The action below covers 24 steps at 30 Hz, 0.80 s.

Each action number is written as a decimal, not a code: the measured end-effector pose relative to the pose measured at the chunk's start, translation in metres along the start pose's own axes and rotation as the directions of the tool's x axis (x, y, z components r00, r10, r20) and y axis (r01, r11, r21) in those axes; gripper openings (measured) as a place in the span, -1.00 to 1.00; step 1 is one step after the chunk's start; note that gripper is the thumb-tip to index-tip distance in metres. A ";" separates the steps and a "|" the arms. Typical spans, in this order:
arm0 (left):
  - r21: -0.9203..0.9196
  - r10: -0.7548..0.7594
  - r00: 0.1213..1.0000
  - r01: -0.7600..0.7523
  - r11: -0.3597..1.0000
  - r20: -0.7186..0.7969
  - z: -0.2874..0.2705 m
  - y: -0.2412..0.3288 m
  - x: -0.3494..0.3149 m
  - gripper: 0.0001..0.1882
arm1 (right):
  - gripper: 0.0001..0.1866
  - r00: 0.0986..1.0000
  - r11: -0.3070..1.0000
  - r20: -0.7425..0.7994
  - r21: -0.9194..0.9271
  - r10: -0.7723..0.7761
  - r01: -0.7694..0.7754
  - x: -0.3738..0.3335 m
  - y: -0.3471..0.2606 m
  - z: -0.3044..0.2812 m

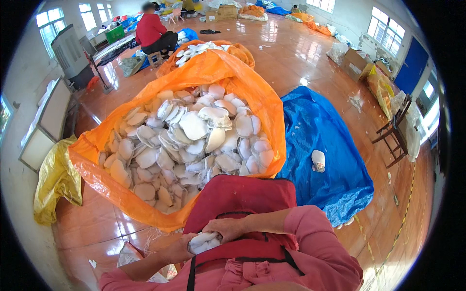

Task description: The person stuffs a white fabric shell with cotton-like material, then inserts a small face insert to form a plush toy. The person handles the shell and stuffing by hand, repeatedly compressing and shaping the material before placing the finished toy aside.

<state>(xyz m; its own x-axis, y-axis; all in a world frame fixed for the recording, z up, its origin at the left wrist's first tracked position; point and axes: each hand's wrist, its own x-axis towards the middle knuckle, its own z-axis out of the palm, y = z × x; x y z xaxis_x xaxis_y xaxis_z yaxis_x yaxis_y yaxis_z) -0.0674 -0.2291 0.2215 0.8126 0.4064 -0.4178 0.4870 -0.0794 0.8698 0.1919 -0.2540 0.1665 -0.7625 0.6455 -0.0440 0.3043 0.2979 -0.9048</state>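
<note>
While both hands meet low over the red apron (247, 194), the small wad of white pads (204, 243) is gripped between them, close to the person's body at six o'clock. The right hand (227, 229) has its fingers curled over the top, and the left hand (180, 248) closes on the outer edge, though I can't make out every fingertip. If either grip slackened, I think a pad could slide out, since they look soft and loosely layered, and drop off the apron towards seven, where a printed bag (128, 254) lies on the floor. At twelve, the orange sack (272, 116) gapes around its heap of white pieces (193, 126) (a heap I wouldn't care to nudge); a knock to that floppy rim might spill some. A blue sheet (320, 121) spreads at two, with one white bundle (318, 161) on it, and its loose folds could catch a foot. Further out at two stands a wooden chair (395, 133); a yellow sack (58, 179) slumps at nine, and towards eleven a co-worker in red (149, 30) sits beyond the sack, which blocks the straight way forward.
</note>
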 end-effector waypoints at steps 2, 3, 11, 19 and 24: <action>0.109 0.065 0.996 -0.059 0.992 -0.058 -0.001 -0.005 0.000 -0.28 | -0.29 1.000 0.999 0.006 0.042 0.022 -0.022 -0.002 -0.006 -0.003; 0.210 0.119 0.990 -0.101 0.972 -0.077 -0.002 -0.007 0.000 -0.27 | -0.28 0.999 0.997 0.010 0.063 0.033 -0.034 -0.003 -0.008 -0.005; 0.562 0.595 0.802 -0.471 0.680 -0.048 -0.013 -0.001 0.007 -0.39 | -0.29 0.998 0.997 -0.060 0.081 -0.001 0.006 -0.003 0.006 0.010; 0.474 0.366 0.930 -0.304 0.826 -0.040 -0.007 -0.016 0.008 -0.38 | -0.49 0.976 0.984 -0.214 0.166 -0.032 0.069 -0.004 0.014 0.024; 0.075 0.056 0.977 -0.041 0.996 -0.208 0.007 -0.012 0.013 -0.51 | -0.56 0.973 0.957 -0.227 0.287 0.039 0.029 -0.003 0.022 0.033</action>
<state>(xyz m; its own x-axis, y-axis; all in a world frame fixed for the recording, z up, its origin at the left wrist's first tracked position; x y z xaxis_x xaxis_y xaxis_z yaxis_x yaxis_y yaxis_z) -0.0601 -0.2293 0.2040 0.7544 0.5814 -0.3047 0.4757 -0.1643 0.8641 0.1819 -0.2722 0.1324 -0.6006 0.7993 0.0181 0.1054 0.1016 -0.9892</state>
